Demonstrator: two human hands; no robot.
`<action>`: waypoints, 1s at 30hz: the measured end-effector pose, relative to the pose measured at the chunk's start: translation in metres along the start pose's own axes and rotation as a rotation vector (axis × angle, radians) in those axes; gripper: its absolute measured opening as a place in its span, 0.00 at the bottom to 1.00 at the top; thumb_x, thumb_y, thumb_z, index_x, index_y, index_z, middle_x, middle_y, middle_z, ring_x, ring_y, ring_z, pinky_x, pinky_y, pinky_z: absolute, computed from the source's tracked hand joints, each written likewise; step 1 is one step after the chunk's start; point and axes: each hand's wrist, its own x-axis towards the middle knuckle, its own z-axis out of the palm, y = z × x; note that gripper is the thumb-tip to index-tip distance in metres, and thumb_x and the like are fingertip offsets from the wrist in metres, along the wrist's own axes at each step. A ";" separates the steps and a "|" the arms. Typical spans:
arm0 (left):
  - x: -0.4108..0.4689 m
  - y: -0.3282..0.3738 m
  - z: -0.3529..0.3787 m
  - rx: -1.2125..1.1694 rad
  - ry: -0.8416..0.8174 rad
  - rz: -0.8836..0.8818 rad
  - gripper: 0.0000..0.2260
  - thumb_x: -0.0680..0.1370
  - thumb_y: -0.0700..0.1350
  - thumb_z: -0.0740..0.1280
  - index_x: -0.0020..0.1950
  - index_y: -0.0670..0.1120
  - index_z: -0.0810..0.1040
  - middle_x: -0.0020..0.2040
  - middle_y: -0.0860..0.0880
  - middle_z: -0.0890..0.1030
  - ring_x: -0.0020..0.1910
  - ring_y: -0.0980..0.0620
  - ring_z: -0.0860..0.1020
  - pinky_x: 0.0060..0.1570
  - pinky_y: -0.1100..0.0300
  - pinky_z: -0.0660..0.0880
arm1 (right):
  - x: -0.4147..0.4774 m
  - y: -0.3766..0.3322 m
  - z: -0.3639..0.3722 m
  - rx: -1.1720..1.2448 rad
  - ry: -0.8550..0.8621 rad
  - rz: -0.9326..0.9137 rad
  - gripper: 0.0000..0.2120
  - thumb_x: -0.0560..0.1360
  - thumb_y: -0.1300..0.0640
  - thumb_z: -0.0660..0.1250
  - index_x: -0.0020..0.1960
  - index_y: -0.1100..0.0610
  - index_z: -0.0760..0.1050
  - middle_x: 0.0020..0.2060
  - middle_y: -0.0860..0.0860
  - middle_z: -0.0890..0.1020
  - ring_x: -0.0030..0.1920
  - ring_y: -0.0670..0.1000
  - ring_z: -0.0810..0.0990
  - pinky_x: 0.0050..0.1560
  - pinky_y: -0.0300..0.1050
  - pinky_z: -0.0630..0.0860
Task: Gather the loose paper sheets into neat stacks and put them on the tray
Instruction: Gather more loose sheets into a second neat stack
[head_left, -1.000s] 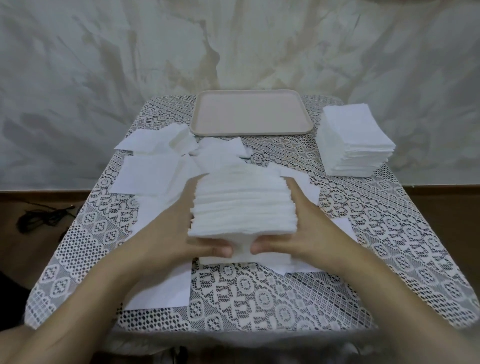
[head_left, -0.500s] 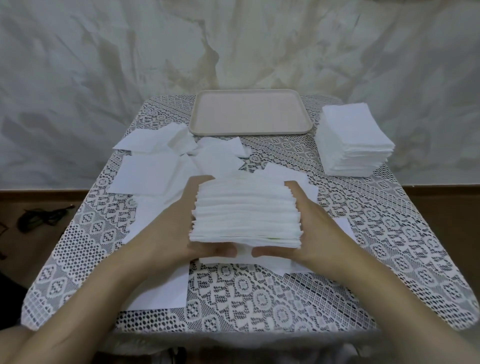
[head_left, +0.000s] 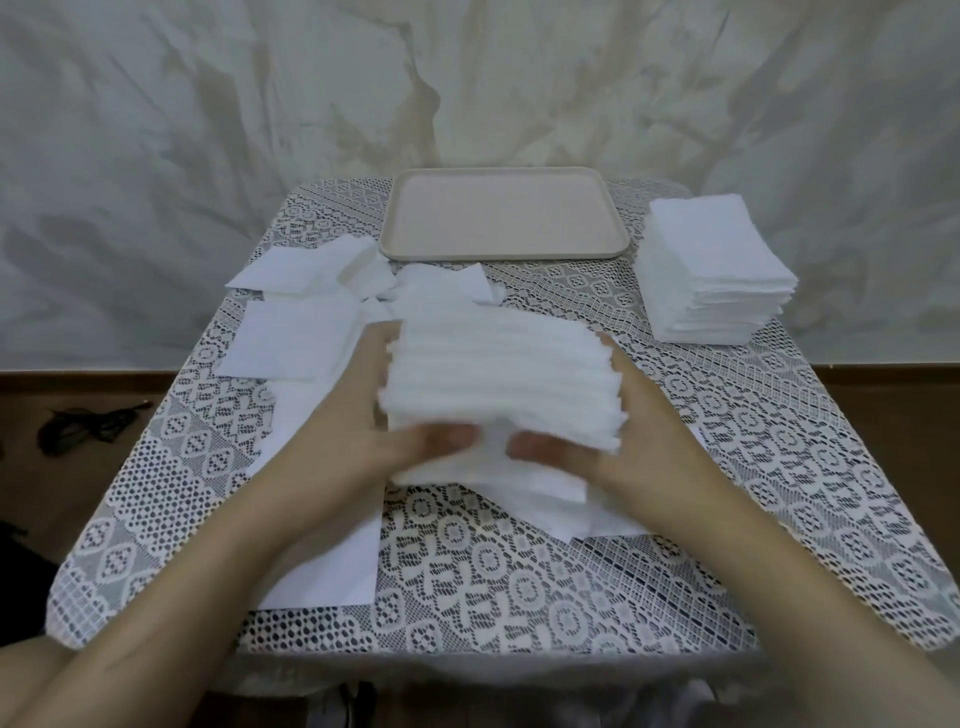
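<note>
A thick stack of white paper sheets (head_left: 498, 379) is held between both hands over the middle of the table. My left hand (head_left: 353, 415) grips its left side, thumb along the near edge. My right hand (head_left: 639, 431) grips its right side the same way. The stack looks blurred. Loose white sheets (head_left: 291, 343) lie scattered on the table to the left, and more lie under the held stack. A beige tray (head_left: 501, 215) with nothing on it sits at the far edge.
A second tall, squared stack of white sheets (head_left: 711, 275) stands at the right, beside the tray. A lace cloth (head_left: 519, 582) covers the small table. Dark cables (head_left: 88, 423) lie on the floor to the left.
The stack held between both hands has shifted slightly away from me and looks lifted a little. More of the sheets beneath it now show at its near edge.
</note>
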 end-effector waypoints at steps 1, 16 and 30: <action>0.003 -0.003 -0.001 -0.081 0.022 0.001 0.34 0.70 0.48 0.83 0.70 0.55 0.68 0.58 0.61 0.85 0.57 0.60 0.84 0.51 0.67 0.81 | 0.002 -0.002 0.002 0.079 0.044 0.020 0.39 0.59 0.39 0.83 0.66 0.46 0.74 0.54 0.40 0.85 0.53 0.39 0.83 0.51 0.36 0.80; 0.016 -0.005 -0.006 -0.305 0.067 -0.087 0.29 0.73 0.49 0.74 0.74 0.53 0.73 0.64 0.47 0.85 0.63 0.45 0.84 0.58 0.50 0.82 | 0.013 -0.018 0.002 0.426 -0.098 0.260 0.48 0.63 0.43 0.80 0.77 0.34 0.60 0.58 0.49 0.85 0.54 0.52 0.87 0.57 0.50 0.80; 0.014 0.005 -0.003 -0.233 0.006 -0.004 0.22 0.74 0.52 0.73 0.68 0.52 0.78 0.61 0.46 0.86 0.59 0.46 0.85 0.50 0.56 0.82 | 0.013 -0.017 0.015 0.461 -0.211 0.267 0.34 0.67 0.38 0.76 0.69 0.49 0.73 0.57 0.50 0.86 0.59 0.53 0.85 0.67 0.60 0.76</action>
